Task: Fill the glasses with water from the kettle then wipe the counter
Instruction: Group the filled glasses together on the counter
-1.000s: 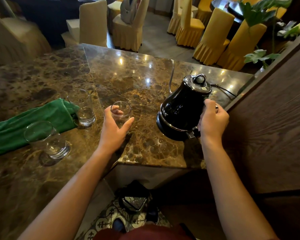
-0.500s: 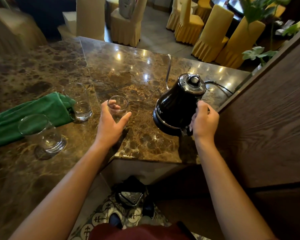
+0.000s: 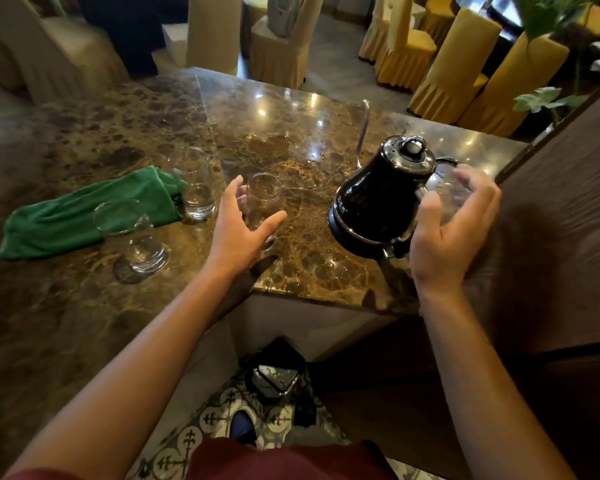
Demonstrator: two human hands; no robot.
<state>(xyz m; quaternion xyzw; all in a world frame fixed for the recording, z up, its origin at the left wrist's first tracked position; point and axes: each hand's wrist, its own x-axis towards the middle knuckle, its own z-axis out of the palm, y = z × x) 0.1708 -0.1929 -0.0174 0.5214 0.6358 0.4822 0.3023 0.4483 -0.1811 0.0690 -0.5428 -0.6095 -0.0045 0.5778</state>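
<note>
- Kettle (image 3: 378, 199), black with a chrome-knobbed lid, stood upright on the brown marble counter (image 3: 291, 140) near its right end, its thin spout rising on the far side.
- The right hand (image 3: 447, 233) was spread wide just beside the kettle's handle side, fingers blurred and curled around nothing; whether a fingertip brushed the kettle could not be told.
- The left hand (image 3: 239, 230) was loosely open around the middle glass (image 3: 264, 202), thumb on one side and fingers on the other; firm contact could not be told.
- Two more glasses stood to the left: the far glass (image 3: 194, 185) touching a crumpled green cloth (image 3: 84, 213), the near glass (image 3: 132, 233) in front of that cloth.
- Yellow-covered chairs (image 3: 471, 64) stood beyond the counter.
</note>
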